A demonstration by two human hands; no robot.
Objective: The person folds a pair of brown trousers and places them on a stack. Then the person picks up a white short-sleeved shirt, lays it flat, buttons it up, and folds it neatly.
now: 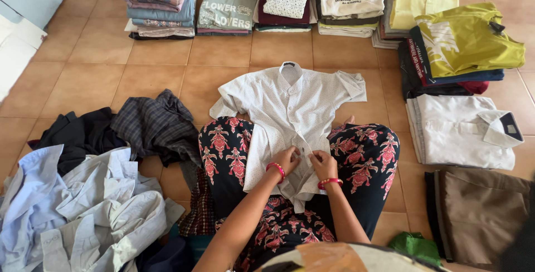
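Across the lap and onto the tiled floor point(100, 55): white short-sleeved shirt point(290, 110), laid front up, sleeves spread to either side. Long axis running straight away from the wearer, collar at the far end, hem nearest the body and draped over the knees in patterned black-and-red trousers point(368, 155). Spread flat, likely so the front placket lies straight and reachable. Left hand point(285, 159) and right hand point(323, 164) side by side at the lower placket, fingers pinched narrowly on the cloth at a button; a red bangle on each wrist. Exact grip on the button too small to tell.

Left of the knees: dark checked garment point(159, 124), crumpled, touching a black garment point(78, 133); nearer, a loose heap of pale blue and grey shirts point(83, 211), unfolded. Along the far edge: row of folded stacks point(223, 10), kept apart from the heap. At right: yellow-green folded shirt point(468, 38) on a dark stack, a folded white collared shirt point(462, 130) below it, brown folded trousers point(485, 211) nearest. Small green cloth point(415, 245) beside the right knee.
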